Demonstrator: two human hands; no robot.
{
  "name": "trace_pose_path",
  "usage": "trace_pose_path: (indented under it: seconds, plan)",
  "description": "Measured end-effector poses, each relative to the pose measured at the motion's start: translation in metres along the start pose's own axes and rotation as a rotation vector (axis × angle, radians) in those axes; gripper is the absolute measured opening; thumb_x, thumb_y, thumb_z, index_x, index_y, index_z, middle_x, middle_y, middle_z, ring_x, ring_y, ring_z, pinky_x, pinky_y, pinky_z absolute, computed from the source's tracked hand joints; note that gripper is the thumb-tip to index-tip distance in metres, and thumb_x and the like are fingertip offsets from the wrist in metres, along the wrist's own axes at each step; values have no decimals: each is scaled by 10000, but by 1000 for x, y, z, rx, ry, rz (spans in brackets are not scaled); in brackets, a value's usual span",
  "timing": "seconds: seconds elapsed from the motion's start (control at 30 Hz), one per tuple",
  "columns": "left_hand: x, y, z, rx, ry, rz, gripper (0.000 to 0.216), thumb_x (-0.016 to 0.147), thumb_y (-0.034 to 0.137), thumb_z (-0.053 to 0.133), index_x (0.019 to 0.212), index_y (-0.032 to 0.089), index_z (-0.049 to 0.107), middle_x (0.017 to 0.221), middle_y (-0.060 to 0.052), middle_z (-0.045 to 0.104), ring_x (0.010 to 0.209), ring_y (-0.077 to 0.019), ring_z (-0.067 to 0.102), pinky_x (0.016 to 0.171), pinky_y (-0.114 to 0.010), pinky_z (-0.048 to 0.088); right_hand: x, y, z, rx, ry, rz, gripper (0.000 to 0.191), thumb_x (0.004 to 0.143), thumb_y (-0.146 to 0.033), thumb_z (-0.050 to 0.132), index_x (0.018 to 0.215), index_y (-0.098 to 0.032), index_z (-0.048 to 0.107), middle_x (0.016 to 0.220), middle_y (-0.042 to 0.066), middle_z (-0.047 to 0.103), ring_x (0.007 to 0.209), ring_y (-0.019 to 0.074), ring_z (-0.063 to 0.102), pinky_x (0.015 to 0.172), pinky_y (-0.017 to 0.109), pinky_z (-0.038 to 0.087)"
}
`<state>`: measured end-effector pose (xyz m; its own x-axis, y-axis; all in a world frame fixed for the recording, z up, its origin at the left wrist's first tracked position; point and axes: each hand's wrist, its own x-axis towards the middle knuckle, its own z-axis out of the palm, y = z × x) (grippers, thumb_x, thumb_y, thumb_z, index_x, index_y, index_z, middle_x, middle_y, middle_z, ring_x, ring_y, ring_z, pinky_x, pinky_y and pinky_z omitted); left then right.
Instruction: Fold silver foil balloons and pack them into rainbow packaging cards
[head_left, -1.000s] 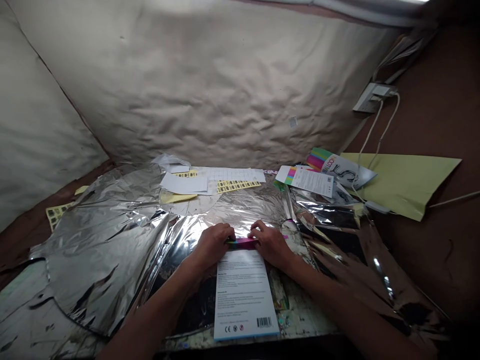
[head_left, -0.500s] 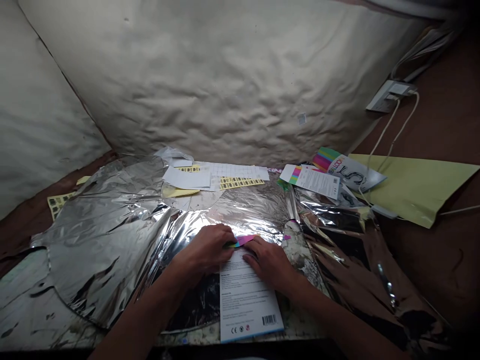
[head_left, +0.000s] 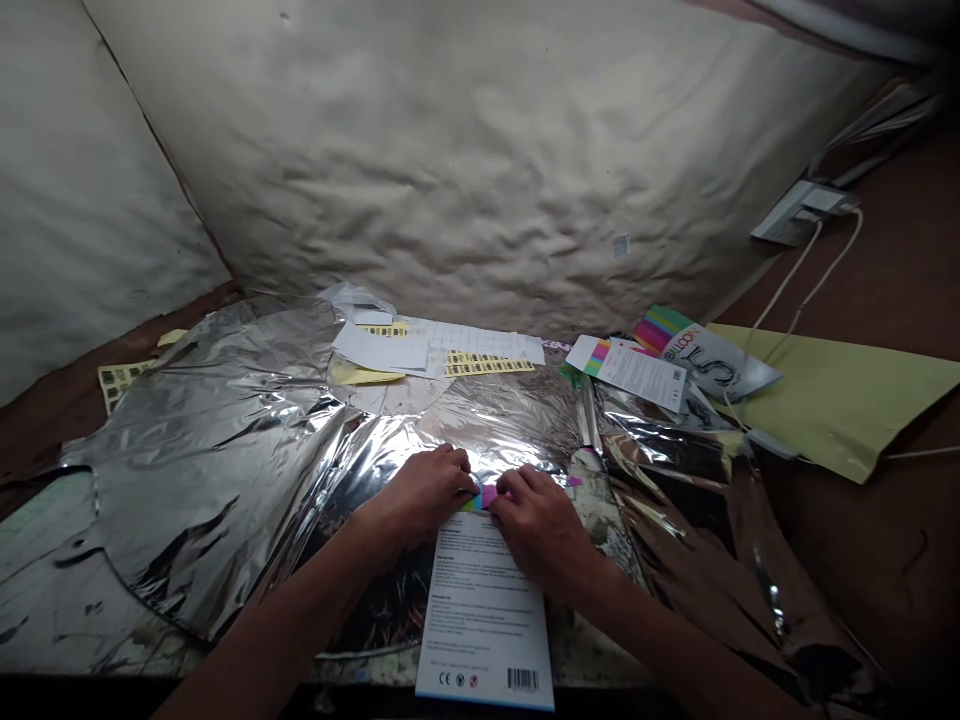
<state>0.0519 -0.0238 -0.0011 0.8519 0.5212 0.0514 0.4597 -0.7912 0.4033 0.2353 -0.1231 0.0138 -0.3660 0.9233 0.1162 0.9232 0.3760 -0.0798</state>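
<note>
A white printed packaging card [head_left: 487, 610] lies before me, with small text and a barcode towards its near end. At its far end is a flap [head_left: 484, 496] striped in green, blue and pink. My left hand [head_left: 435, 482] pinches the flap's left side with bent fingers. On the right side of the flap, my right hand [head_left: 536, 515] is closed, thumb and fingertips at the pink part. Crinkled silver foil sheets [head_left: 225, 450] spread under and around both hands; the fingertips partly cover the flap.
At the back lie white papers [head_left: 382, 348] and yellow label sheets [head_left: 487, 362]. To the right are another printed card [head_left: 634, 373], a balloon packet [head_left: 716, 365] marked with a 5, and yellow paper [head_left: 832, 400]. White cables run from a wall socket [head_left: 806, 210].
The card has slid a little towards me and left. Its striped flap now looks flatter, and my right hand's fingers have curled in more. The view has shifted slightly.
</note>
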Motion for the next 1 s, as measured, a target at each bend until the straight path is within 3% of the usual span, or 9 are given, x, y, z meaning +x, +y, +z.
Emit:
trace_pose_path:
  seconds: [0.07,0.2,0.33,0.57,0.7,0.8,0.93,1.0]
  plan:
    - [0,0,2,2,-5,1,194,913,250,567,946,286,754,979,-32,659,906,-210,569,735,-301,413,4,3,-1,73,-37,31,160,927,-152,473,864,-174,618,955,83,628,895,225,526,753,343,373]
    - [0,0,2,-4,-2,8,189,887,198,582,950,271,745,997,-39,656,934,-215,572,760,-309,421,10,16,-5,389,-237,132,45,840,-176,571,819,-189,609,829,15,616,747,154,541,641,270,356]
    - [-2,1,1,-38,2,15,152,875,254,622,963,272,745,1016,-41,652,950,-215,564,782,-314,426,11,23,-11,522,-328,134,58,830,-252,620,856,-199,624,842,5,639,730,149,557,615,251,346]
    - [0,-1,1,-79,-20,-13,165,862,281,639,990,282,742,1017,-37,634,942,-219,556,782,-324,423,10,19,0,548,-325,160,116,863,-230,593,960,-247,654,863,-13,680,758,156,593,665,259,378]
    - [-4,4,-3,-96,-10,-86,246,826,279,658,1067,262,704,1036,-43,605,970,-228,548,780,-323,423,8,18,11,425,-185,236,278,813,-297,698,1074,-236,623,1001,34,641,906,202,573,736,289,403]
    - [-9,7,-3,-171,-5,-135,245,760,278,710,1000,239,686,1025,-33,588,972,-224,546,778,-315,424,2,20,14,384,-106,257,401,751,-360,774,1103,-232,629,1064,60,589,1006,239,533,808,327,411]
    - [-10,9,4,-319,-54,-114,123,741,224,695,859,237,665,939,1,605,911,-192,569,769,-294,424,-4,24,9,534,-133,244,270,748,-276,763,990,-226,653,974,28,611,949,209,555,798,310,420]
    - [-9,12,7,-364,-33,-115,203,730,221,696,929,247,674,956,-4,619,921,-203,584,784,-305,436,-5,28,5,614,-153,265,173,770,-260,729,922,-216,660,922,17,631,897,195,574,763,298,427]
